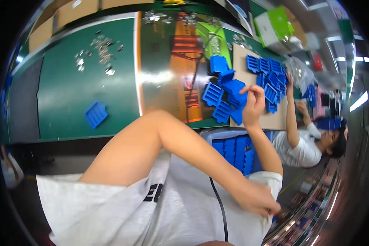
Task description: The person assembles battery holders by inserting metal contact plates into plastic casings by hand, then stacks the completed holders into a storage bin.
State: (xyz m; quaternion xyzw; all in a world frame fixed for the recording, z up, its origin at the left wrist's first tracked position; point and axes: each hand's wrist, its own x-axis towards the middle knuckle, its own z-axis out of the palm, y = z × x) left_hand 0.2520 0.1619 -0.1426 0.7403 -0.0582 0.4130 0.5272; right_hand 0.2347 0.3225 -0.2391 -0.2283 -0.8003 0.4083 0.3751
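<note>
My left arm crosses my body, and my left hand (258, 199) is at my right side with its fingers curled closed on the white shirt sleeve (267, 179). My right hand (254, 100) is raised, elbow bent, beside a heap of blue plastic trays. Its fingers are loosely bent and apart, with nothing seen in them. Nearest to it is a blue plastic piece (235, 87). Slotted blue trays (212, 94) lie to its left, and more blue trays (270, 93) are piled on cardboard (242, 61) to its right.
One blue tray (96, 115) lies alone on the green mat (61, 94). Small metal parts (103, 48) are scattered farther back. A blue bin (211, 135) with blue trays stands below the table edge. A co-worker's hand (290, 79) touches the right pile. A green-and-white box (274, 26) stands behind.
</note>
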